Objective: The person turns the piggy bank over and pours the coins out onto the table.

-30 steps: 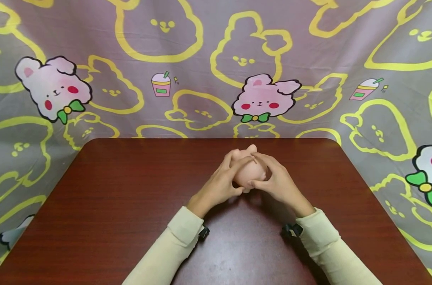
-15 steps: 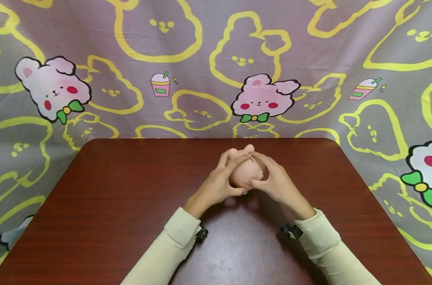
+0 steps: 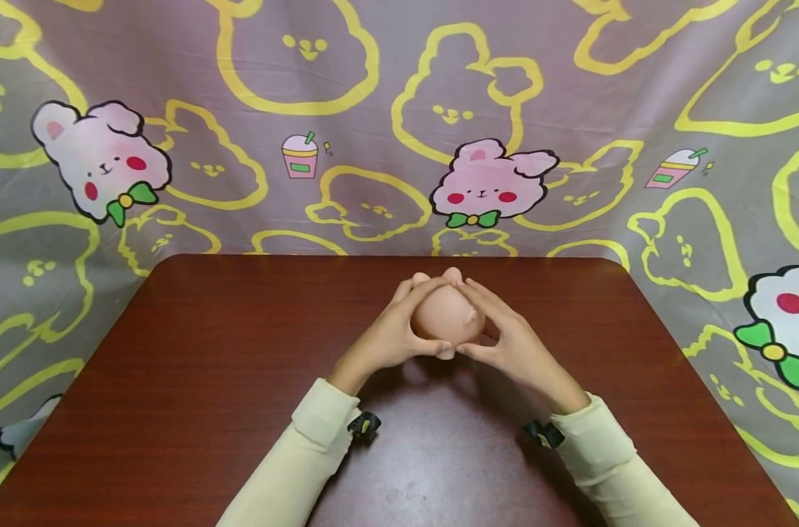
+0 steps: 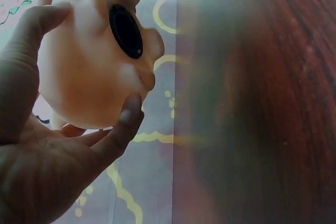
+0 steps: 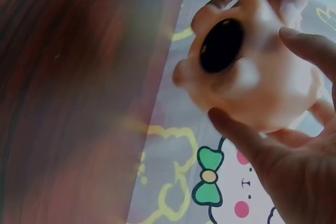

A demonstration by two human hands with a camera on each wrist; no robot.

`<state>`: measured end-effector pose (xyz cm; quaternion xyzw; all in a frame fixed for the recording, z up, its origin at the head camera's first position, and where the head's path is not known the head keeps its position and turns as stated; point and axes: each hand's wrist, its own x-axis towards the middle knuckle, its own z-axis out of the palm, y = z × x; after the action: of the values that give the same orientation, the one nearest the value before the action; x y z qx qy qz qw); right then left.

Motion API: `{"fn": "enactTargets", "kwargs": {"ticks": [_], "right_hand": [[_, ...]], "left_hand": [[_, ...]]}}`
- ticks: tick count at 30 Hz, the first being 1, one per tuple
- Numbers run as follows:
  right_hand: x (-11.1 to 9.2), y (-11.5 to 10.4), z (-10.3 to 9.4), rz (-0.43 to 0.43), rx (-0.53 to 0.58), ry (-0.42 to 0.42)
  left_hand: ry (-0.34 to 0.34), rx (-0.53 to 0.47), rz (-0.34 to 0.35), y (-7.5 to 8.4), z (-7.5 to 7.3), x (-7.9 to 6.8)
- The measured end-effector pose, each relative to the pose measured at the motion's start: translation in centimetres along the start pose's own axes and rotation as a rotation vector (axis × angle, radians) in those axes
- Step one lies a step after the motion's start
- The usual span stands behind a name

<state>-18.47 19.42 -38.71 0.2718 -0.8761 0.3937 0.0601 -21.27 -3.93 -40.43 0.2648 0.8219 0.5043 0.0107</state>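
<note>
Toy (image 3: 445, 315), round and peach-pink, is held up off the brown table (image 3: 241, 351), toward 1 o'clock from the tabletop's middle. The left hand (image 3: 394, 333) grips it from about 8 o'clock, the right hand (image 3: 523, 344) from about 4 o'clock; both have fingers and thumb curved around its sides, and the two thumbs sit close together near its 6 o'clock edge. Two knobs rise at the toy's 11 and 12 o'clock. A black oval (image 4: 126, 31) shows on its underside, ringed by stubby bumps: near 1 o'clock on the toy in the left wrist view, near 10 o'clock in the right. Pale sleeves (image 3: 325, 416) reach in from 8 and 4 o'clock, with a small black device (image 3: 364, 426) at each wrist. Beyond the table, a patterned cloth (image 3: 366, 139) hangs at 12 o'clock.
</note>
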Motion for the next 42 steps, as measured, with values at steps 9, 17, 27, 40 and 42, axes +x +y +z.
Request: {"fn": "enactTargets", "kwargs": {"ticks": [9, 17, 27, 40, 42], "right_hand": [[-0.5, 0.5, 0.0, -0.081, 0.039, 0.009], [-0.6, 0.3, 0.4, -0.138, 0.089, 0.035], [-0.4, 0.1, 1.0, -0.19, 0.074, 0.123], [-0.5, 0.0, 1.0, -0.139, 0.109, 0.202], [-0.6, 0.0, 1.0, -0.12, 0.108, 0.215]], "left_hand": [[-0.047, -0.072, 0.018, 0.6, -1.0, -0.1], [-0.099, -0.264, -0.027, 0.6, -1.4, -0.3], [-0.203, -0.605, -0.138, 0.9, -1.5, -0.7], [-0.204, -0.435, -0.13, 1.6, -1.4, -1.0], [-0.148, -0.32, -0.104, 1.7, -1.3, -1.0]]}}
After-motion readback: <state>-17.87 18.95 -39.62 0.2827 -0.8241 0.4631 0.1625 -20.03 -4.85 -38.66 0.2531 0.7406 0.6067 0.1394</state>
